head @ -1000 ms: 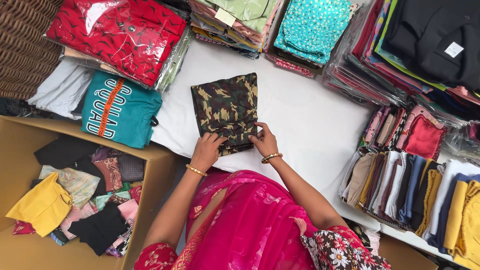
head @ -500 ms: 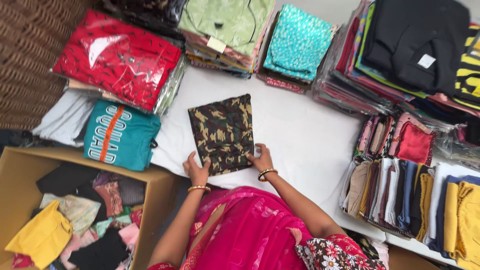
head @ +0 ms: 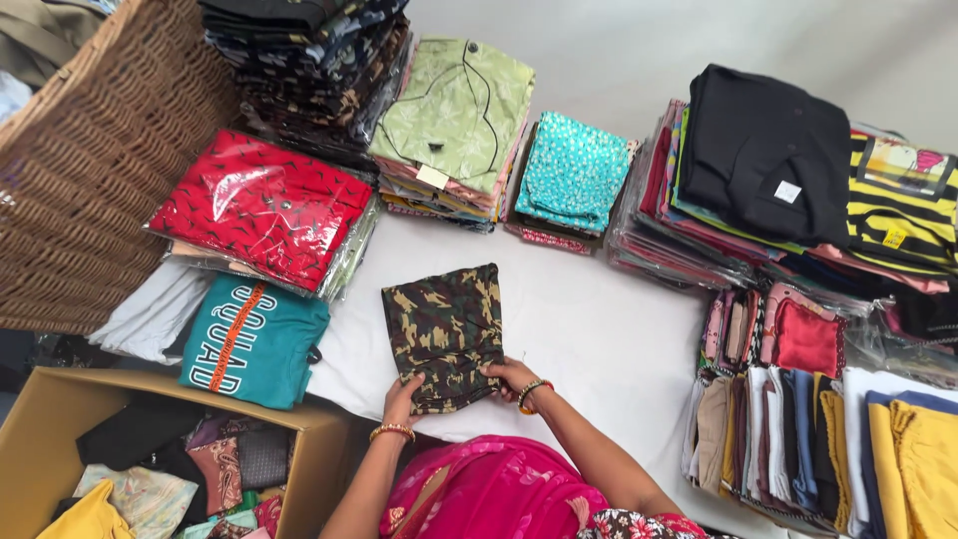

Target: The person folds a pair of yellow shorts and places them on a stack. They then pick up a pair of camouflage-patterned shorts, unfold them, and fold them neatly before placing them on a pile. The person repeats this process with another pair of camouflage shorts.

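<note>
Head view: both hands grip the near edge of a folded camouflage garment lying flat near the front edge of the white table. The left hand pinches its near-left corner; the right hand clasps the near-right corner. The folding looks finished, though the garment sits apart from the red stack and the teal shirt.

Place: a clothing shop or garment stockroom, by the look of it.
Worktop: white surface, crowded on every side with folded clothes.
Stacks: red tops in clear plastic sleeves, a green shirt pile, a turquoise printed pile, black garments with a tag.
Rows: folded pieces standing on edge, sorted by colour.
Storage: a wicker basket and a cardboard box of loose fabrics.
</note>
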